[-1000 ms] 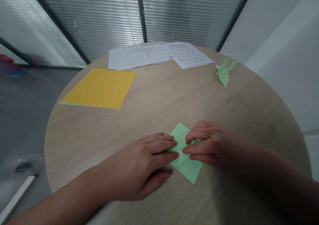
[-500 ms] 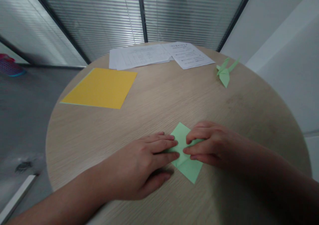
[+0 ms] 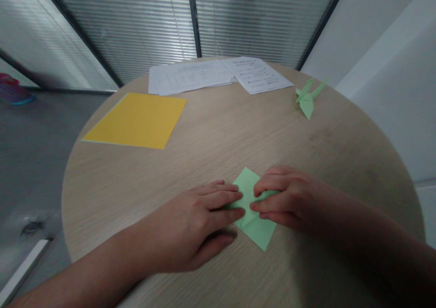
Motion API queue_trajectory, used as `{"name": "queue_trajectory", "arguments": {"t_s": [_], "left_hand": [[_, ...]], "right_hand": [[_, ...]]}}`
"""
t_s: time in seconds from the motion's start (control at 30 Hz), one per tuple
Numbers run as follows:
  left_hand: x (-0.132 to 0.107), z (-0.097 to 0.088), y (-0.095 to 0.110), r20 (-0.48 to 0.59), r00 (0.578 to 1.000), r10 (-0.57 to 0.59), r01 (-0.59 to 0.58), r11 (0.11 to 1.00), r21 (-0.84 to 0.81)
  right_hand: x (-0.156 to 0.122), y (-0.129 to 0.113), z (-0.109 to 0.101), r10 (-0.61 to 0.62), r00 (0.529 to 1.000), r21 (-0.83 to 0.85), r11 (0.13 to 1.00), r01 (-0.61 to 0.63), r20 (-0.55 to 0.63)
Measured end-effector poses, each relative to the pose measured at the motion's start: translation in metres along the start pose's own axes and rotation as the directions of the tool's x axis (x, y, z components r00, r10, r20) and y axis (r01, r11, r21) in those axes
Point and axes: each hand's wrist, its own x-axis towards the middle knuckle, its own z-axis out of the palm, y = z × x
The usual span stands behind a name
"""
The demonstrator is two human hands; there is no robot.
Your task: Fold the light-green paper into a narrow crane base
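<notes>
A folded piece of light green origami paper (image 3: 245, 181) lies on the table near its front, with one corner toward me and crease lines across it. My left hand (image 3: 200, 228) rests flat with its fingers stretched over the paper's left side. On the right side, my right hand (image 3: 286, 196) has its fingers curled and holds the paper's edge between them. That edge and the thumb's exact grip are partly hidden by the fingers.
A round wooden table (image 3: 211, 135) carries a stack of yellow paper (image 3: 139, 121) at the left. Printed white sheets (image 3: 197, 77) lie at the back. A folded green paper crane (image 3: 306, 102) stands at the back right. A pink and blue basket (image 3: 14, 90) is on the floor.
</notes>
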Motion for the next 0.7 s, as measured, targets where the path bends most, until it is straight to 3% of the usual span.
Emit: {"name": "queue_trajectory", "arguments": {"t_s": [0.7], "left_hand": [[-0.0003,0.0008,-0.0003,0.004,1.000,0.005,-0.005,1.000,0.022]], "right_hand": [[0.0016,-0.0023,0.0013,0.007,1.000,-0.017,1.000,-0.008,-0.030]]}}
